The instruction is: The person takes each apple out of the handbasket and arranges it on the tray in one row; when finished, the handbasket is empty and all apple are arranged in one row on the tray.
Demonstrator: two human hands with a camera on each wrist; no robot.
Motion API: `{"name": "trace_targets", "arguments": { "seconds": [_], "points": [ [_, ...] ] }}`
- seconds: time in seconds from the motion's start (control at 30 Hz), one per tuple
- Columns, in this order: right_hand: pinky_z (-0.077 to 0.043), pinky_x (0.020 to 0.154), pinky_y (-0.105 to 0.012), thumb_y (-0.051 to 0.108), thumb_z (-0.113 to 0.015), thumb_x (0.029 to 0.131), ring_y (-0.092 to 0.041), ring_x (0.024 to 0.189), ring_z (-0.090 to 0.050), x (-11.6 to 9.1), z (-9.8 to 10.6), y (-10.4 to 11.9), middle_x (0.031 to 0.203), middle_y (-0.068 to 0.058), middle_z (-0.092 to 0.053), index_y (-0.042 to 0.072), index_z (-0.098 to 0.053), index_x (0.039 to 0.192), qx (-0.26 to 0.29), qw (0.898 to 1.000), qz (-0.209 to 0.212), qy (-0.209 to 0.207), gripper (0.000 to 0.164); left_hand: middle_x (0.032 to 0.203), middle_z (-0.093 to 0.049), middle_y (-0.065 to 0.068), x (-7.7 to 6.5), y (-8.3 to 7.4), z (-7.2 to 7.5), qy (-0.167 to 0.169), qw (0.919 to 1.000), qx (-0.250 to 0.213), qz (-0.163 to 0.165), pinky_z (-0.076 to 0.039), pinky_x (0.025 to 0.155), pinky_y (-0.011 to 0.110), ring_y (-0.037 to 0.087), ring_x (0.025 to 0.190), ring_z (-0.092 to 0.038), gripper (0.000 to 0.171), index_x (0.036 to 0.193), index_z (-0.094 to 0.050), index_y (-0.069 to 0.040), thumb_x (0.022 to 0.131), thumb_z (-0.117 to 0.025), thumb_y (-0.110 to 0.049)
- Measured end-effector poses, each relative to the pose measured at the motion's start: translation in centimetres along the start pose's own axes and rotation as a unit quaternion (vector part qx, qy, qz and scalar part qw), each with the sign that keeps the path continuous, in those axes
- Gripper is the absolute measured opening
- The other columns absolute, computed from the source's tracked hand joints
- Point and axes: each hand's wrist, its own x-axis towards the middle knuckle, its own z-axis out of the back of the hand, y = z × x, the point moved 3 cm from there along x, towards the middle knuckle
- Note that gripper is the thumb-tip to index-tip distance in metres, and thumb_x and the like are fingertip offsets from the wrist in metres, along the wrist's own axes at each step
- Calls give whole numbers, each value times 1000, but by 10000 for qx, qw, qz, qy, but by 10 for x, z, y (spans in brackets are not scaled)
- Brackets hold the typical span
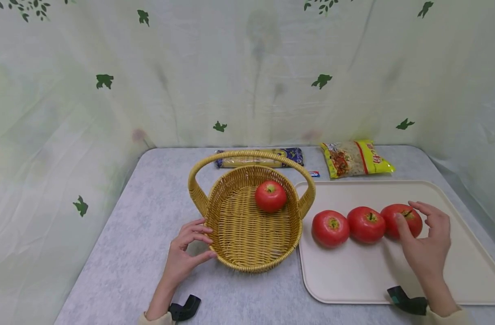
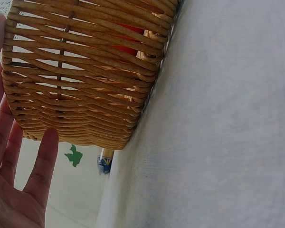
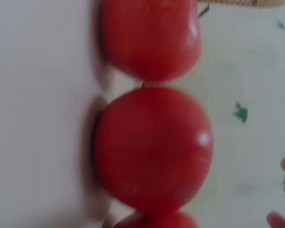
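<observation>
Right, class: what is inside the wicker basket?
Inside the wicker basket is one red fruit, towards the back right. Bare weave shows around much of it; whatever lies directly beneath the fruit is covered.

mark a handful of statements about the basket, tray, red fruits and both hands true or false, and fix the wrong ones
1. One red fruit lies inside the wicker basket. True.
2. The tray holds four red fruits. False: the tray holds three fruits in a row.
3. The left hand is beside the basket. True.
4. The right hand is nearest the middle fruit of the row. False: the right hand is nearest the rightmost fruit.
5. The yellow packet lies inside the basket. False: the yellow packet lies on the table, beyond the tray.
</observation>
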Motion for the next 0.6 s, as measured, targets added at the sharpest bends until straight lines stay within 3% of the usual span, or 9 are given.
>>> {"name": "trace_targets", "arguments": {
  "seconds": [0.1, 0.3, 0.6],
  "points": [
    [-35, 88, -10, -6, -74, 74, -2, 115, -42, -4, -4, 20, 122, -11, -56, -2, -61, 117, 278, 9979, 574, 90, 45, 101, -60, 26, 0, 0, 0, 8, 10000, 11, 15, -34, 103, 29, 40, 120, -42, 33, 85, -67, 0, 60, -80, 16],
    [-40, 85, -12, -6, -73, 72, -6, 109, -49, -11, -17, 53, 111, -22, -59, -9, -62, 109, 1002, 9830, 1489, 397, 38, 100, -60, 25, 0, -2, 0, 0, 10000, 52, 28, -32, 105, 30, 40, 120, -43, 34, 85, -67, 0, 59, -80, 17],
    [-45, 83, -15, -7, -69, 71, -8, 101, -55, -26, -28, 130, 98, -25, -62, -12, -62, 99, 1847, 9563, 2076, 907, 30, 100, -60, 26, 1, -3, 0, -9, 9999, 134, 17, -31, 105, 30, 40, 119, -43, 34, 85, -66, 0, 59, -80, 17]
  ]
}}
